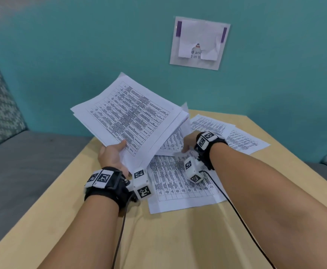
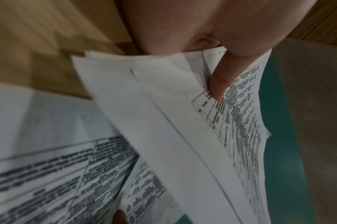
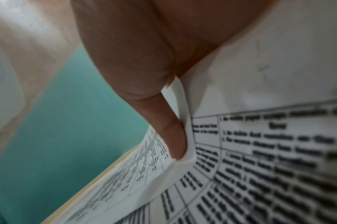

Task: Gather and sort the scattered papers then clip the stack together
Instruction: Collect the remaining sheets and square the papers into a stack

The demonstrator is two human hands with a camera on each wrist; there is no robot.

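Observation:
My left hand (image 1: 114, 154) holds a stack of printed sheets (image 1: 129, 115) lifted above the wooden table (image 1: 168, 239); its thumb (image 2: 219, 81) presses on the top page. My right hand (image 1: 187, 143) pinches the corner of a single printed sheet (image 1: 173, 141) tucked under the stack's right side, thumb (image 3: 175, 141) against the curled paper edge (image 3: 184, 121). One sheet (image 1: 180, 183) lies flat on the table between my wrists. Two more sheets (image 1: 234, 134) lie at the far right of the table. No clip is in view.
A teal wall (image 1: 81, 55) stands just behind the table, with a torn paper notice (image 1: 199, 43) stuck on it. A grey cushioned seat (image 1: 23, 162) lies to the left of the table. Black cables (image 1: 236, 214) run from my wrist cameras across the table.

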